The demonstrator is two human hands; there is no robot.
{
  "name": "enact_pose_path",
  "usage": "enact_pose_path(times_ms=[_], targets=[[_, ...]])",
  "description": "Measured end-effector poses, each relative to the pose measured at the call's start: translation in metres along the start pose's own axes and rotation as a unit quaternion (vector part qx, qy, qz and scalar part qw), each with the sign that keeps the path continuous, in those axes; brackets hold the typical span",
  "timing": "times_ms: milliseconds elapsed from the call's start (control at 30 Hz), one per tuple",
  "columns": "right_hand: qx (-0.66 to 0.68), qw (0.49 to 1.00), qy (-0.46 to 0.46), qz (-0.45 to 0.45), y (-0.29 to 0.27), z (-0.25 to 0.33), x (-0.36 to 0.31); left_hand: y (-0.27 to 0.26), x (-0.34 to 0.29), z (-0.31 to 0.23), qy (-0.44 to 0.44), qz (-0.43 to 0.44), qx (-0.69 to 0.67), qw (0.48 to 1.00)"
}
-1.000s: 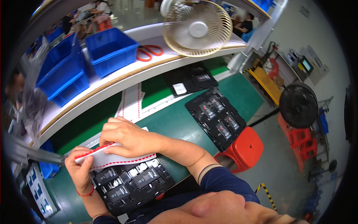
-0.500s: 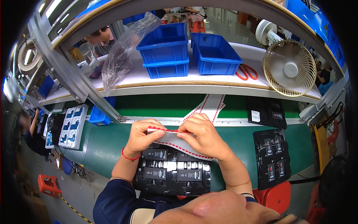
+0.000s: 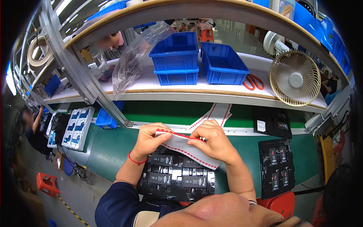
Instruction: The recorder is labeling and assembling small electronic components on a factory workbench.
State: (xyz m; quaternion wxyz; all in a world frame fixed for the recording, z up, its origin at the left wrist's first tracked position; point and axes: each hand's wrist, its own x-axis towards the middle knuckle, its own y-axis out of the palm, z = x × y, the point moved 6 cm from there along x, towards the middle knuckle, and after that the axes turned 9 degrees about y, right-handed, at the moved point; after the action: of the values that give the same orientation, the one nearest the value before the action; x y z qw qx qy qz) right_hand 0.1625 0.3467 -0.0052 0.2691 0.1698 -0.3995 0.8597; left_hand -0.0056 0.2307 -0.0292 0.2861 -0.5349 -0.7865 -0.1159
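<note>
Between my two hands is a white strip sheet (image 3: 188, 150) edged with rows of small red rounded tabs. My left hand (image 3: 151, 140), with a red cord on its wrist, pinches the sheet's left end between thumb and fingers. On its upper edge my right hand (image 3: 212, 140) has thumb and fingers closed over the red tabs; whether a tab has come loose there is hidden. Below the sheet lies a black plastic tray (image 3: 177, 192), holding flat black batteries (image 3: 160, 178) in its recesses. The sheet and my hands cover part of its far side.
More tab sheets (image 3: 214, 113) lie at the back. A second black tray (image 3: 267, 188) with batteries is at right, a stacked one (image 3: 261, 120) behind it. On the shelf are blue bins (image 3: 174, 62), red-handled scissors (image 3: 254, 82) and a fan (image 3: 295, 79). A white tray (image 3: 77, 126) stands left.
The view has shifted slightly, so the scene sits lower. My right fingers have curled more and moved a little to the right along the sheet's edge; my left hand keeps its pinch.
</note>
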Motion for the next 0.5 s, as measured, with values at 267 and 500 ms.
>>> enact_pose_path(times_ms=[267, 500], targets=[[0.008, 1.000, 0.012, 0.024, -0.0025, -0.0009, -0.0009, -0.0057, -0.0017, 0.0023, -0.003, -0.011, -0.013, 1.000], [0.012, 0.999, 0.024, 0.028, -0.0032, -0.0052, -0.0010, -0.0065, -0.0004, -0.0001, -0.004, -0.016, -0.021, 1.000]])
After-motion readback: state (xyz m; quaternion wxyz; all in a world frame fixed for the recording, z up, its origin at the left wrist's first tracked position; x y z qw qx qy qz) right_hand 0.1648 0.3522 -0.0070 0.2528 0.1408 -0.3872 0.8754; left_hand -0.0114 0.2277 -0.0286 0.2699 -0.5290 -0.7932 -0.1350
